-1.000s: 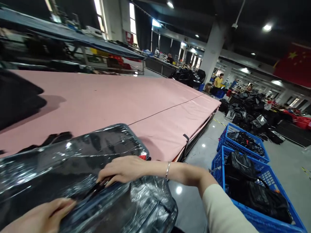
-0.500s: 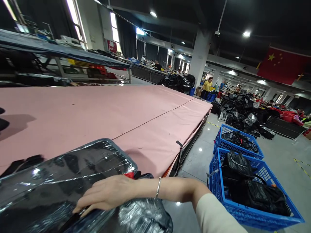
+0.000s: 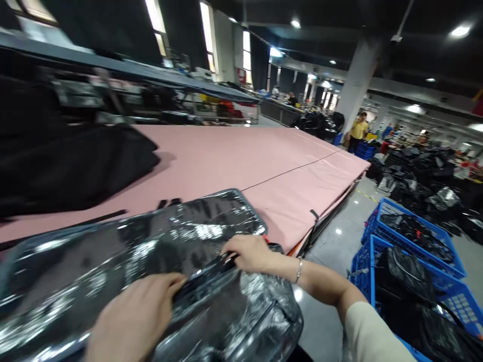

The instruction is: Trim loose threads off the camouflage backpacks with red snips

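A large black bag (image 3: 211, 221) with a shiny, clear plastic-like surface lies on the near edge of the pink-covered table (image 3: 234, 156). My right hand (image 3: 245, 254) pinches the dark edge of its opening or handle, fingers curled inward. Close to my body, my left hand (image 3: 136, 311) grips the same dark strip farther left; its fingertips are partly hidden and a little blurred. The bag's glossy, crumpled side (image 3: 271, 311) hangs below my right wrist.
Black fabric (image 3: 75, 166) is piled on the table's left. Blue crates (image 3: 372, 281) holding black bags stand on the floor at right. Heaps of black bags (image 3: 422, 176) lie beyond. A person in yellow (image 3: 358, 130) stands at the table's far end.
My left hand has come into view and taken hold of the bag's dark strip. The view has swung left, bringing in the black fabric pile. My right hand keeps its grip.
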The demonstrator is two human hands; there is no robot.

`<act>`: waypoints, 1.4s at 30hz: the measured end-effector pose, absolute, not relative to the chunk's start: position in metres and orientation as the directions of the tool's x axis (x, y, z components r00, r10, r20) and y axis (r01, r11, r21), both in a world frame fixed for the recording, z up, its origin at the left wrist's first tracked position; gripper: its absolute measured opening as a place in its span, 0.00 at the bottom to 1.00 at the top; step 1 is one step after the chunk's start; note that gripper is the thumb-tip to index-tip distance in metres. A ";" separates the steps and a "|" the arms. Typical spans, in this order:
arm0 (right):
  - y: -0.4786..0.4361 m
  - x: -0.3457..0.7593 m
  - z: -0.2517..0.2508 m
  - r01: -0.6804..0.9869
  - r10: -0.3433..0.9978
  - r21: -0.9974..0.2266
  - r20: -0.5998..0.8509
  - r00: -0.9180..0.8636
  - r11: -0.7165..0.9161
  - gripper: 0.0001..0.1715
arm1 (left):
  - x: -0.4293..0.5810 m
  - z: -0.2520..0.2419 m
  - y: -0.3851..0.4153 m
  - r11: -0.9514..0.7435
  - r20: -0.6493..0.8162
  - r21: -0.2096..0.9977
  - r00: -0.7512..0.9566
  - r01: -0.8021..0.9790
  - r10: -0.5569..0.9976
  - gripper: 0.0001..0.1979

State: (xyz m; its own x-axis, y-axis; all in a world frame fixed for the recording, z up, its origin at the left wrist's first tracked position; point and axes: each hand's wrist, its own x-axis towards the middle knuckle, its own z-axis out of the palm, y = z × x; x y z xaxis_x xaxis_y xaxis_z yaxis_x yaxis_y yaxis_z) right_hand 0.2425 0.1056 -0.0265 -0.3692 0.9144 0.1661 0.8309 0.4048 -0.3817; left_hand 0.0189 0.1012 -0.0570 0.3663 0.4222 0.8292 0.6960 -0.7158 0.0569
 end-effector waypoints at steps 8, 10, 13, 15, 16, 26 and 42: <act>0.095 0.234 -0.013 0.851 0.938 -0.396 0.094 -0.335 0.344 0.22 | 0.039 -0.058 0.051 -0.500 0.897 -0.034 0.247 0.866 0.366 0.04; 0.087 0.231 -0.009 0.858 0.943 -0.395 0.084 -0.322 0.328 0.22 | 0.047 -0.061 0.040 -0.467 0.914 -0.052 0.230 0.883 0.334 0.06; 0.079 0.228 -0.004 0.861 0.947 -0.399 0.075 -0.312 0.315 0.22 | 0.054 -0.063 0.035 -0.420 0.919 -0.045 0.202 0.907 0.337 0.06; 0.078 0.228 -0.004 0.861 0.950 -0.406 0.071 -0.306 0.307 0.22 | 0.058 -0.065 0.037 -0.405 0.919 -0.024 0.180 0.914 0.352 0.06; 0.078 0.228 -0.004 0.860 0.951 -0.410 0.069 -0.302 0.303 0.22 | 0.060 -0.066 0.038 -0.403 0.915 -0.015 0.175 0.915 0.364 0.06; 0.086 0.241 -0.018 0.814 0.957 -0.509 0.095 -0.273 0.282 0.19 | 0.081 -0.077 0.046 -0.532 0.850 0.104 0.202 0.841 0.486 0.04; 0.052 0.269 -0.021 0.777 0.994 -0.628 -0.048 -0.099 0.047 0.13 | 0.084 -0.089 0.050 -0.516 0.816 0.163 0.179 0.841 0.550 0.06</act>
State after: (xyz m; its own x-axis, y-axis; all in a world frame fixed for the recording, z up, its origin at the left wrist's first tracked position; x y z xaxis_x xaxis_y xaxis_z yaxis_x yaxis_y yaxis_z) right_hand 0.2694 0.0518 -0.0205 -0.0988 0.9940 -0.0480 0.7767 0.0468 -0.6282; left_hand 0.0838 0.0500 -0.0889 0.1788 0.5498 0.8160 0.8411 -0.5157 0.1631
